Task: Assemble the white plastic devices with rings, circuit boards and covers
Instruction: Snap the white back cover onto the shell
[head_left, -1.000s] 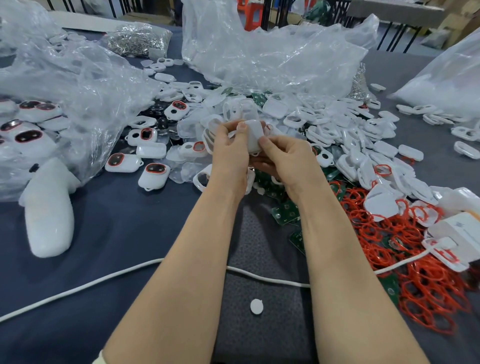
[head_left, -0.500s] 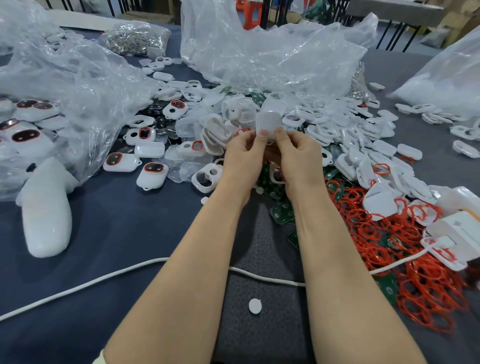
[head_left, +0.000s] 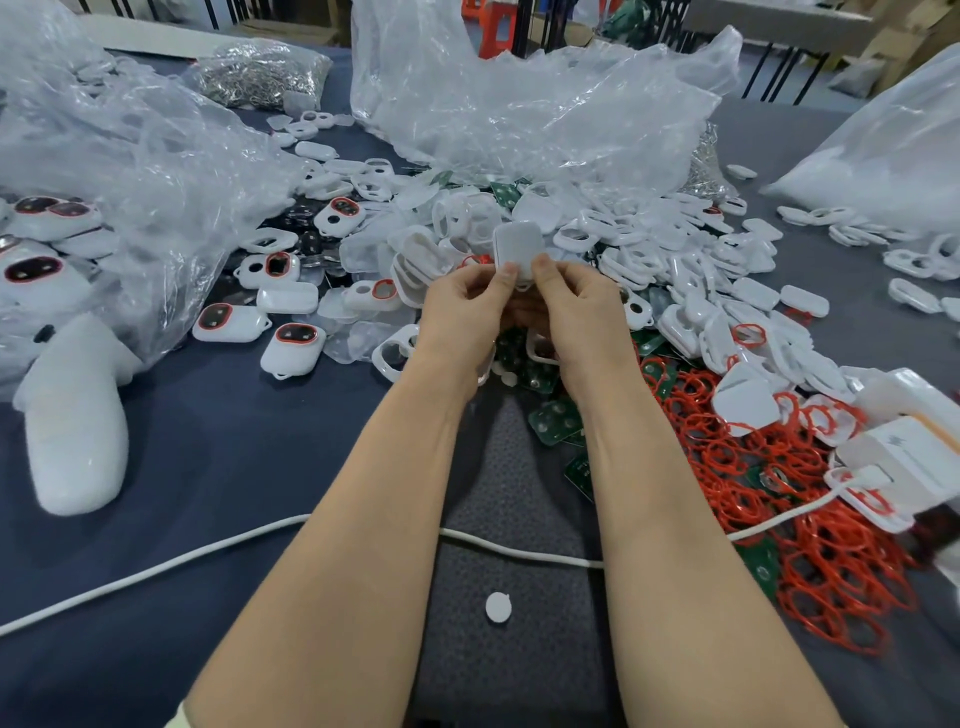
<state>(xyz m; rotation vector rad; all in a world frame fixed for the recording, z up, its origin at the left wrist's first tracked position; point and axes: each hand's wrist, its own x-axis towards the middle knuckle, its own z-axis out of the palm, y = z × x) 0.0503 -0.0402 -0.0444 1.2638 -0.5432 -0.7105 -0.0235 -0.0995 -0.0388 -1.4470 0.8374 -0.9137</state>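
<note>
Both hands hold one white plastic device (head_left: 516, 244) upright above the middle of the table. My left hand (head_left: 464, 304) pinches its lower left edge with the thumb on its face. My right hand (head_left: 576, 301) pinches its lower right edge the same way. Behind and right of it lies a heap of white plastic covers and frames (head_left: 675, 270). Red rings (head_left: 779, 467) are piled at the right, with green circuit boards (head_left: 553, 423) among them. Finished devices with red-rimmed dark windows (head_left: 293, 348) lie to the left.
Crumpled clear plastic bags (head_left: 519, 104) rise at the back and left. A white foam block (head_left: 78, 436) lies at the left. A white cable (head_left: 156, 571) crosses the table near me, leading to a white box (head_left: 904, 457) at the right. A small white disc (head_left: 497, 606) sits on the grey mat.
Both hands have lifted the white device and turned it upright, thumbs shifting to its lower edge; one second ago it lay lower between the fingers.
</note>
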